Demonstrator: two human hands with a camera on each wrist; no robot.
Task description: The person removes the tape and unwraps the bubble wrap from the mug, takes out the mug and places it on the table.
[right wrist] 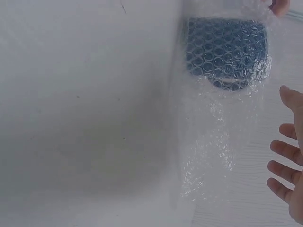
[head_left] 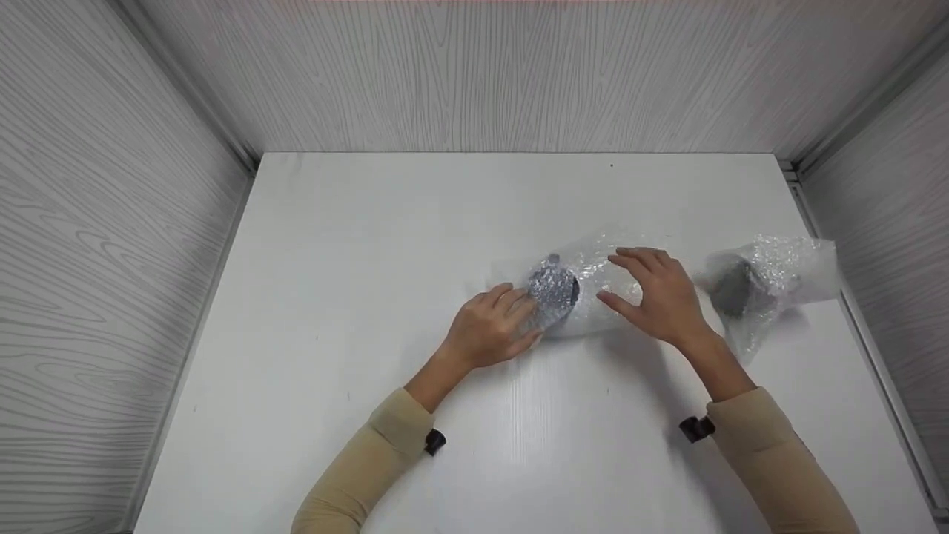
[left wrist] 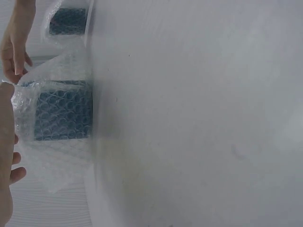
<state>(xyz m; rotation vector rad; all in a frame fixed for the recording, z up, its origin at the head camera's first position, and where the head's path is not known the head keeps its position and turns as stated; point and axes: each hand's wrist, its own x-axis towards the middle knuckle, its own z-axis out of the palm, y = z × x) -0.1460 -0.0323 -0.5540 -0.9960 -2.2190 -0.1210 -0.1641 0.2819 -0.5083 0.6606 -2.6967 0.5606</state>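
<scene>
A blue cup-like object [head_left: 553, 291] stands inside bubble wrap [head_left: 604, 278], right of the table's middle. In the right wrist view, the blue object [right wrist: 227, 49] shows through the bubbles, with a dark curved part below it. My left hand [head_left: 491, 326] rests at the left side of the wrapped object, fingers over the plastic. My right hand [head_left: 660, 297] is raised over the loose right part of the wrap, with thumb and fingers spread apart and nothing between them. The right wrist view shows these right-hand fingers [right wrist: 286, 151] separated, beside the wrap.
Another bubble-wrapped dark object [head_left: 734, 289] is at the right, near the table's edge, its loose plastic [head_left: 804, 263] reaching the side rail. The white table [head_left: 356, 245] is bounded by wood-patterned panels [head_left: 460, 81] at the back and both sides.
</scene>
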